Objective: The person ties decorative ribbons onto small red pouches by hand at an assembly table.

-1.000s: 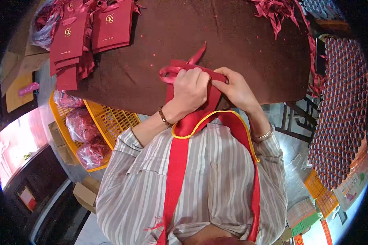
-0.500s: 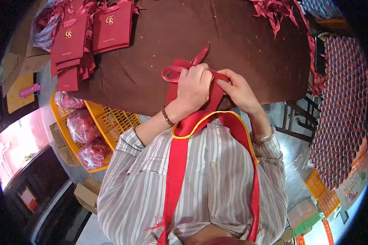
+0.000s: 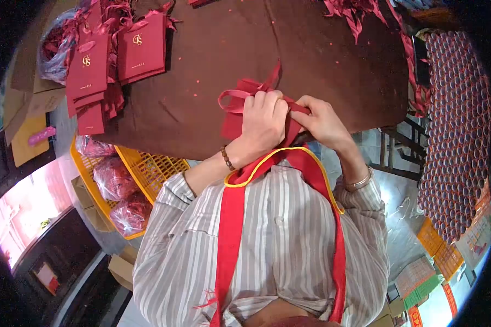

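A dark red paper bag (image 3: 232,126) lies at the near edge of the brown-covered table, partly hidden by my hands. My left hand (image 3: 264,119) is closed over it on a red ribbon (image 3: 274,75); one ribbon loop sticks out to the left and a pointed tail reaches up and away. My right hand (image 3: 323,124) pinches a stretch of the same ribbon between thumb and fingers, just right of my left hand. The exact shape of the ribbon under my left fingers is hidden.
Red bags with gold lettering (image 3: 142,52) are stacked at the table's left. Loose ribbons (image 3: 360,11) hang at the far right. Yellow crates (image 3: 166,166) with plastic-wrapped red bundles (image 3: 114,177) stand below left. Many small round items (image 3: 458,131) fill a surface on the right.
The view has shifted slightly. My left hand stays on the ribbon, and my right hand still pinches its part with the fingers a little more bent.
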`<state>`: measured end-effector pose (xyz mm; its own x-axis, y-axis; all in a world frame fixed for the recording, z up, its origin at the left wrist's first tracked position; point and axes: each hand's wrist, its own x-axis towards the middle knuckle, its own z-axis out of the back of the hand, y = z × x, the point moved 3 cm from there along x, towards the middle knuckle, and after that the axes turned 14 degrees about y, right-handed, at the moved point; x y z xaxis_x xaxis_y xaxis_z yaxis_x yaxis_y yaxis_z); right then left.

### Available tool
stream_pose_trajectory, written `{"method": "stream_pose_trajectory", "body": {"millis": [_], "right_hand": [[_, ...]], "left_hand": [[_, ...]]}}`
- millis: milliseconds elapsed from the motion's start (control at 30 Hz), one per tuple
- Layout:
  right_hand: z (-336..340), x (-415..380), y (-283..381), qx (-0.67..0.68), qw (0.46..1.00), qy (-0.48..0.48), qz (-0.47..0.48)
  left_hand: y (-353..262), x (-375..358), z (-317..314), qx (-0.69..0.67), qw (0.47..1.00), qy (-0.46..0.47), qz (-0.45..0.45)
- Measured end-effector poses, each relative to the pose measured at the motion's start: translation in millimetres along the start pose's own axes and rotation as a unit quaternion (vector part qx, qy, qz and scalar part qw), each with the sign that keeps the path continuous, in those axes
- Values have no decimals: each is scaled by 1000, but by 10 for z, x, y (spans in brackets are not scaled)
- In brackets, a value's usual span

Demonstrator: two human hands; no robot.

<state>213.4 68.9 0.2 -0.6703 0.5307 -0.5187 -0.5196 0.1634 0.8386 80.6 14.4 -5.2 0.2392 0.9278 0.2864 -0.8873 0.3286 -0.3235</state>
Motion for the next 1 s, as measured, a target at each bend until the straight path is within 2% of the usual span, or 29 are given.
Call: {"method": "stream_pose_trajectory", "body": {"millis": [67, 167, 233, 367, 600, 667, 833, 1000], "right_hand": [[4, 24, -48, -55, 998, -23, 27], [-5, -8, -20, -47, 998, -25, 35], [-4, -6, -44, -14, 999, -15, 39], [10, 18, -163, 52, 998, 15, 12], [-10, 34, -160, 51, 999, 10, 9], [-30, 36, -179, 83, 996, -3, 43], [-52, -1, -98, 33, 998, -36, 50], [-69, -8, -82, -2, 995, -71, 70]], "left_hand": [[-8, -7, -27, -5, 1000, -9, -10], [-13, -3, -43, 0, 1000, -14, -16], [-13, 2, 6, -17, 998, -56, -19], [30, -49, -21, 4, 1000, 6, -15], [68, -134, -76, -55, 998, 30, -23], [107, -111, -32, -89, 995, 26, -21], [117, -41, 13, -107, 994, 26, 11], [69, -19, 65, -42, 999, 20, 7]]}}
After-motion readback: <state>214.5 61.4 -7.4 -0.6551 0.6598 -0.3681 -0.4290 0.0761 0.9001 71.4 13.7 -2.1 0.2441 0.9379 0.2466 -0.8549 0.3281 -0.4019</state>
